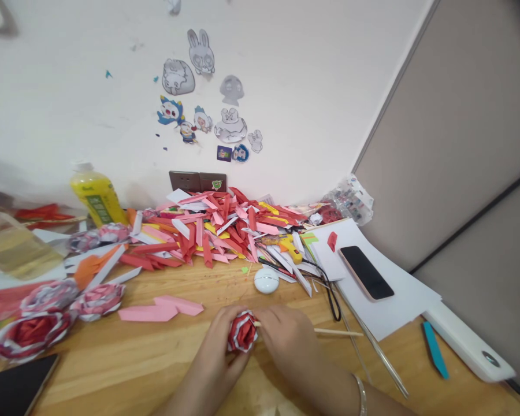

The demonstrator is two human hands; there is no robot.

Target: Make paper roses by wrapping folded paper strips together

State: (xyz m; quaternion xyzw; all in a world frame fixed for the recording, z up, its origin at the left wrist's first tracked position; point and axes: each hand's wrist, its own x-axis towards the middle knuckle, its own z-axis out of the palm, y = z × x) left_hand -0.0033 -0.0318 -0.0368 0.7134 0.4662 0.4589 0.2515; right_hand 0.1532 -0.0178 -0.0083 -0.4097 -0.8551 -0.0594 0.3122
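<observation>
My left hand [216,344] is wrapped around a red and white folded-paper rose [243,331], its swirled centre facing up. From the right, my right hand [289,334] closes over a thin wooden stick [338,332]. One end of the stick meets the rose's right edge; the other sticks out past my wrist. How far the tip goes into the rose I cannot tell. Two pink folded paper strips [156,310] lie left of my hands. Just beyond them sits a small white rounded case [266,281].
Red, pink, white and yellow folded strips [216,222] pile up along the wall. Several paper roses [97,300] lie at left, near a yellow drink bottle [97,196]. A yellow glue gun [289,247], a phone [367,273] on white paper [383,323] and a teal strip [434,349] are at right.
</observation>
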